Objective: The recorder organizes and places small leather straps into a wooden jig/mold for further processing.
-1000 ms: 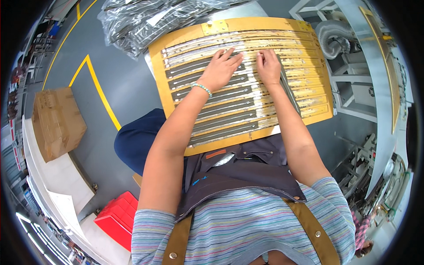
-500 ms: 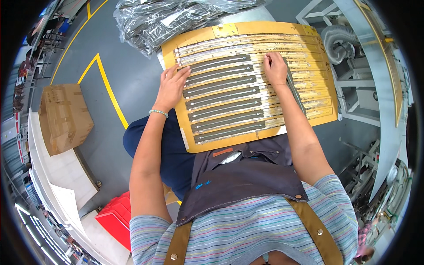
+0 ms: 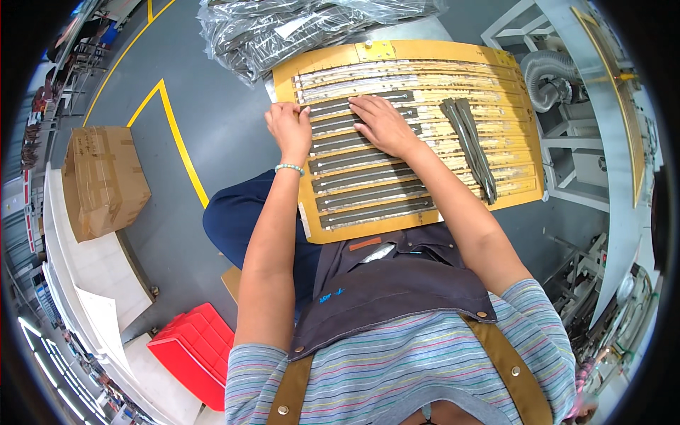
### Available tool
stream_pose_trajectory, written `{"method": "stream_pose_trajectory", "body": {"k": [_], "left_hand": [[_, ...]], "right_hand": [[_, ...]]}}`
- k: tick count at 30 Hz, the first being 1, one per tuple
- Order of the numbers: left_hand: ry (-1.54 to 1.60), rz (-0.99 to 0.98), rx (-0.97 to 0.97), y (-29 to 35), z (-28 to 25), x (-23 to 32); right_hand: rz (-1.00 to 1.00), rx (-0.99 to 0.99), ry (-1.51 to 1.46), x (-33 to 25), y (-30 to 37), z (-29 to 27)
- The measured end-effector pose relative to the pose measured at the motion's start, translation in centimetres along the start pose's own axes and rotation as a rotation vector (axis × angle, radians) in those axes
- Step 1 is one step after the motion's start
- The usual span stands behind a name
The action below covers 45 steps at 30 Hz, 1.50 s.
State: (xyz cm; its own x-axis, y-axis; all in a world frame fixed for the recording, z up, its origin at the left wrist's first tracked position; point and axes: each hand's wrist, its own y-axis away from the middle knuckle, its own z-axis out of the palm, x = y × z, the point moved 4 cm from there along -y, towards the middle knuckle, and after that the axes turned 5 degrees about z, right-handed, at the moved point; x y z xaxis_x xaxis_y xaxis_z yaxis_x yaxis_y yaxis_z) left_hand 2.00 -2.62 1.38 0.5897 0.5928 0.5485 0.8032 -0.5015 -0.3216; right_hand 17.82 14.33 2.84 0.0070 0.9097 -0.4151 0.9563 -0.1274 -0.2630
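Observation:
A yellow board point(image 3: 309, 225) with long parallel slots lies across my lap. Dark grey zippers point(image 3: 375, 200) are laid in rows along its left half, each with a small shiny pull near the right end. My left hand point(image 3: 289, 133) is at the left end of the uppermost laid zipper point(image 3: 333, 108), its fingers curled in and pinching there. Over the upper rows rests my right hand point(image 3: 388, 127), flat with fingers stretched to the left, touching the top zipper and covering parts of those below. Right of it, several loose zippers point(image 3: 469, 145) lie slantwise across the slots.
Clear plastic bags point(image 3: 312, 28) of dark strips sit beyond the board. A cardboard box point(image 3: 106, 180) and a red bin point(image 3: 195, 350) stand to the left. At the right are a grey metal frame point(image 3: 577, 142) and a flexible silver duct point(image 3: 545, 78).
My right hand has moved left from the loose zippers onto the upper laid rows. My left hand has gone from lying flat to curled at the top zipper's end. The view has shifted slightly.

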Motion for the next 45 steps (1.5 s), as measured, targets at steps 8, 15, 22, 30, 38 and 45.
{"method": "stream_pose_trajectory", "body": {"k": [8, 15, 22, 30, 38, 45], "left_hand": [[0.053, 0.016, 0.023, -0.2, 0.0, -0.2], [-0.007, -0.017, -0.050, -0.6, -0.2, 0.0], [0.217, -0.072, 0.194, 0.8, -0.9, -2.6], [0.076, -0.196, 0.121, 2.3, -0.6, -2.7], [0.015, -0.379, -0.093, 0.3, 3.2, -4.5], [0.391, -0.531, -0.103, -0.8, 5.3, -7.5]], "right_hand": [[-0.035, 0.005, 0.033, -2.0, -0.7, 1.9], [-0.047, 0.004, -0.017, -4.2, -2.2, 3.6], [-0.013, -0.011, -0.046, -6.5, -3.4, 5.8], [0.065, 0.041, -0.121, -6.9, -1.8, 2.7], [0.556, 0.284, -0.109, 4.3, 12.3, -7.7], [0.870, 0.394, 0.010, 10.7, 19.7, -13.3]]}}
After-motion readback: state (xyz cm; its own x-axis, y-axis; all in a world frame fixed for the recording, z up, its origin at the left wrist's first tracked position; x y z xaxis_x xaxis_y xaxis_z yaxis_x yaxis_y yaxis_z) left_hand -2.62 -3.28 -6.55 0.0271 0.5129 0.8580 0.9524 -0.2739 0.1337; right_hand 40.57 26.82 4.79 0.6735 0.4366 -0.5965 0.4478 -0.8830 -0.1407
